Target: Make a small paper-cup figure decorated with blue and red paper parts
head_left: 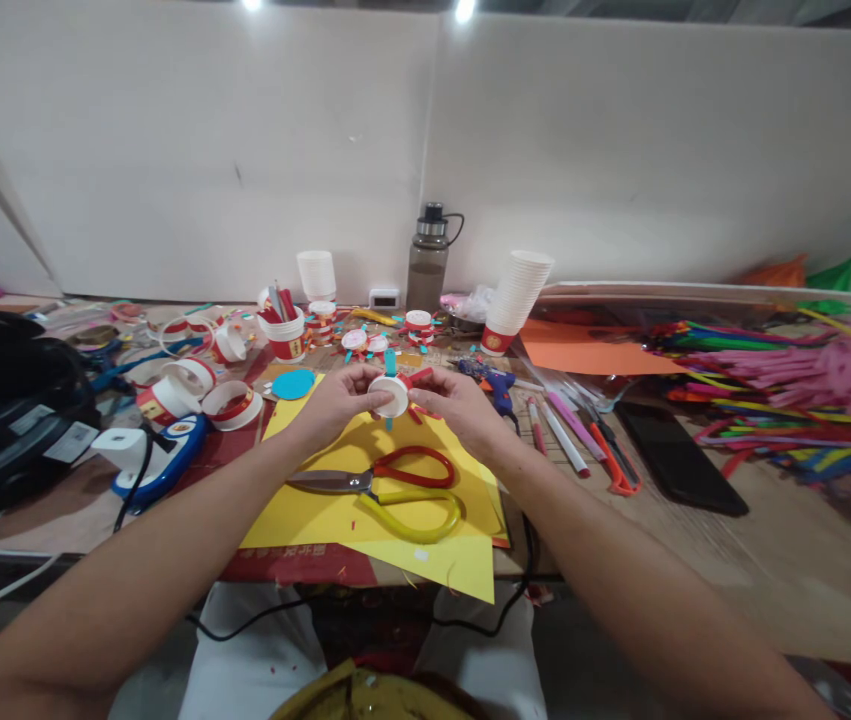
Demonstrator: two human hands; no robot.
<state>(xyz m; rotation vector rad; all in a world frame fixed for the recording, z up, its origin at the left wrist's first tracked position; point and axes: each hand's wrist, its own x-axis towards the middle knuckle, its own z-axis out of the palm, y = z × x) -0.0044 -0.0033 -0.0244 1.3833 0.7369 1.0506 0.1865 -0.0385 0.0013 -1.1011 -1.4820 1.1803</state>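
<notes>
My left hand (346, 405) grips a small round paper-cup piece (390, 398) by its edge, with thumb and fingers closed. Its face is white, and teal strips stick out above and below it. From the right, my right hand (459, 405) pinches a red paper strip (419, 378) at the side of the piece. Whether that strip is fixed to it I cannot tell. Below both hands, large scissors (357, 482) with one red and one yellow handle lie on yellow paper sheets (297, 525). A blue disc (293, 384) lies beside my left hand.
Cut cup rings (232, 405) and a blue-and-white power strip (170, 465) lie left. A glue gun (498, 385), pens (566, 440), an orange-handled cutter (615, 465) and a phone (680, 455) lie right. Behind stand a bottle (426, 265) and stacked cups (519, 300). Pipe cleaners (792, 380) are far right.
</notes>
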